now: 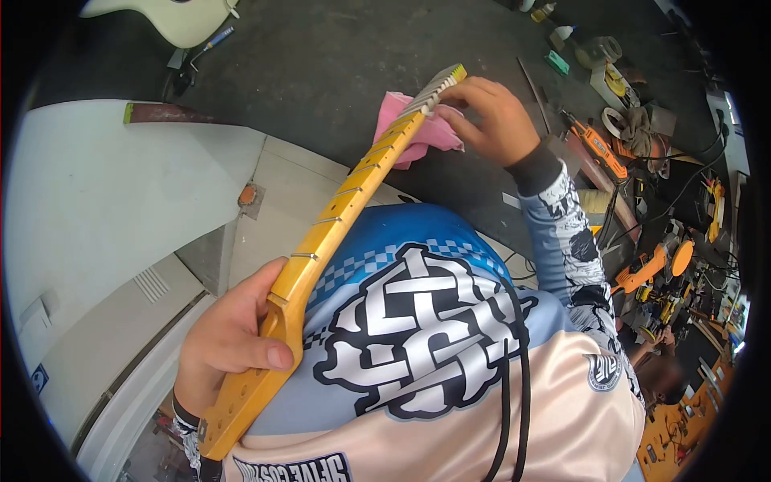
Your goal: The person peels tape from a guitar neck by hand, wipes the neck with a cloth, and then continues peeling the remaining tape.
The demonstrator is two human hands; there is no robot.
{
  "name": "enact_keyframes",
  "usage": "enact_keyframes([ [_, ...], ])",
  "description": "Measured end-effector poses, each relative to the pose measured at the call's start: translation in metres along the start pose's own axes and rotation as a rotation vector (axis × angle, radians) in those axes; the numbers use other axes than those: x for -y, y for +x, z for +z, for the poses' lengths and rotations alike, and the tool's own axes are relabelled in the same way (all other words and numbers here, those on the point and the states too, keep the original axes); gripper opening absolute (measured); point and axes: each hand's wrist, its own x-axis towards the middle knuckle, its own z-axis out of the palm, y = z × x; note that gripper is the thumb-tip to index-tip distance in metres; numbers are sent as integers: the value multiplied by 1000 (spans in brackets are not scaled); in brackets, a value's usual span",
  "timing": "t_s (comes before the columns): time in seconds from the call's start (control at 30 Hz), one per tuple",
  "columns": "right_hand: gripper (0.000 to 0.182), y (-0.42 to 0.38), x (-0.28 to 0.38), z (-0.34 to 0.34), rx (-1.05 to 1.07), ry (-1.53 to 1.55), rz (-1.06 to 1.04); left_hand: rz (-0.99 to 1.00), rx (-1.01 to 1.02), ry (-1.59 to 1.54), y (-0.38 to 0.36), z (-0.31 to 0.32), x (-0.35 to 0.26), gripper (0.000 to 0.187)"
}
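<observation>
Left hand (229, 325): grips the guitar neck (344, 206) by its headstock (250, 394), thumb across the wood
Right hand (502, 120): fingertips at the neck's far end; whether they pinch it is unclear
Pink cloth (438, 138): under the far end, on the dark tabletop (305, 64)
Neck: tilted diagonally in front of the printed sweatshirt (434, 321), frets visible
Upper left: pale guitar body (183, 22), blue-handled screwdriver (219, 38) near it
Right side: orange power tool (601, 150) near a tape roll (613, 121)

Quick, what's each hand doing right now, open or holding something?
Left hand: closed around the guitar neck by its headstock.
Right hand: fingers curved at the neck's far end, near the pink cloth; can't tell whether it grips.
</observation>
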Motion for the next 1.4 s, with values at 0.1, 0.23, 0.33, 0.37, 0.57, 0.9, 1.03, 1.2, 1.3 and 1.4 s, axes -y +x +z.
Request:
enact_keyframes([
  [0.1, 36, -18, 1, 5, -78, 57, 68, 20, 15, -21, 5, 4, 0, 127],
  [0.23, 35, -29, 10, 43, -238, 249, 223, 33, 13, -31, 2, 5, 1, 125],
  [0.33, 32, -29, 3, 50, -281, 315, 196, 21, 34, -27, 1, 2, 2, 124],
  [0.37, 31, -28, 0, 49, -267, 313, 174, 18, 38, -21, 1, 2, 1, 124],
  [0.57, 21, -18, -9, 29, -124, 173, 24, 8, 56, 10, 1, 2, -2, 120],
  [0.9, 22, -4, -11, 4, -16, -104, -230, -67, 153, 223, 3, -7, -20, 103],
  [1.03, 20, 3, -9, -6, 55, -146, -270, -65, 145, 554, 2, -11, -31, 102],
  [1.2, 24, 5, -9, -19, 102, -191, -280, -102, 91, 755, 1, -9, -44, 100],
  [1.3, 33, -12, -15, -29, 98, -194, -206, -128, 108, 863, 4, -10, -49, 100],
  [1.4, 42, -25, -14, -22, 15, -147, -134, -135, 124, 923, 5, -8, -53, 101],
])
